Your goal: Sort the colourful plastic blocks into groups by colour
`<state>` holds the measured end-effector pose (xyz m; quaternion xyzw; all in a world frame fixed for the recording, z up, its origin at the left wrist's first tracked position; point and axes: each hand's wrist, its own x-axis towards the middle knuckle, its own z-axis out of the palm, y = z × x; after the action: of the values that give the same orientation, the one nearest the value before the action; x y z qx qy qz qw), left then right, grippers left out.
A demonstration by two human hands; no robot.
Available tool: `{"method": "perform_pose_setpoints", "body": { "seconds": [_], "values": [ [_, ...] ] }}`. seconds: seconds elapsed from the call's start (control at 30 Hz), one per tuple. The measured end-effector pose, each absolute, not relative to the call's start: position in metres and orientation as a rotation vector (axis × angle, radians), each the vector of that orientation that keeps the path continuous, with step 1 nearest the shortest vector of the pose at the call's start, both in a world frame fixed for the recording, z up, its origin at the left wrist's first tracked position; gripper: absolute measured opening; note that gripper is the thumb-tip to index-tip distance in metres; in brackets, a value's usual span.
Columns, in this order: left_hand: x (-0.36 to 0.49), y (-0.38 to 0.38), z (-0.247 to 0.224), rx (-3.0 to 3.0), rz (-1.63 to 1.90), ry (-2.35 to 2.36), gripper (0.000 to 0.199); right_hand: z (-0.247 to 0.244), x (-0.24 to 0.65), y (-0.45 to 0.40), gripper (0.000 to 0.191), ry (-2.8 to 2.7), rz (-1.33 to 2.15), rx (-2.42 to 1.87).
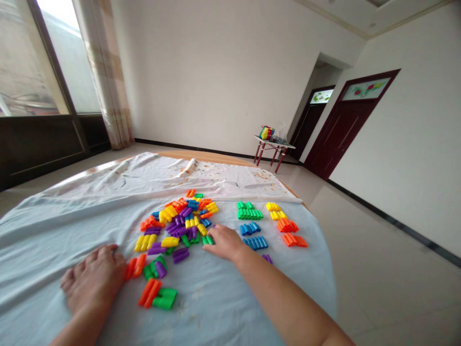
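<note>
A mixed pile of orange, yellow, purple, blue and green plastic pieces (180, 223) lies on the cloth-covered table (216, 293). At the pile's right edge, my right hand (225, 241) has its thumb and fingers closed around something mostly hidden; a bit of purple shows at the fingertips, and a green piece (208, 240) lies against them. My left hand (94, 275) rests flat on the cloth, fingers spread, beside an orange piece (136, 266). Sorted rows stand to the right: green (250, 213), blue (255, 242), yellow (275, 211) and orange (294, 240). Purple pieces (267, 258) show partly behind my right forearm.
Orange and green pieces (164, 299) lie near the front of the table. The cloth is wrinkled, with a patterned white part (216, 178) at the far side. A small table (275, 143) with bags stands by the far wall, near dark red doors (345, 125).
</note>
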<state>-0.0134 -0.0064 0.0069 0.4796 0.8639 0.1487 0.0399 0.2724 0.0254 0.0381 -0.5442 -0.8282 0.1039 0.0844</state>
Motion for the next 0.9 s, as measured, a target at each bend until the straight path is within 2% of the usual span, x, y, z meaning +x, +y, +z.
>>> {"method": "perform_pose_setpoints", "body": {
  "seconds": [0.2, 0.4, 0.73, 0.9],
  "values": [
    [-0.013, -0.009, 0.009, 1.474, 0.464, 2.633, 0.051, 0.032, 0.269, 0.014, 0.030, -2.523, 0.285, -1.624],
    [-0.013, -0.010, 0.009, 1.489, 0.497, 2.606, 0.050, 0.030, 0.272, 0.012, 0.033, -2.503, 0.365, -1.588],
    [-0.015, -0.010, 0.006, 1.506, 0.514, 2.614, 0.049, 0.021, 0.270, 0.022, 0.038, -2.555, 0.510, -1.190],
    [-0.016, -0.008, 0.005, 1.502, 0.465, 2.633, 0.049, 0.037, 0.308, 0.042, 0.042, -2.298, 0.433, -1.317]
  ]
}}
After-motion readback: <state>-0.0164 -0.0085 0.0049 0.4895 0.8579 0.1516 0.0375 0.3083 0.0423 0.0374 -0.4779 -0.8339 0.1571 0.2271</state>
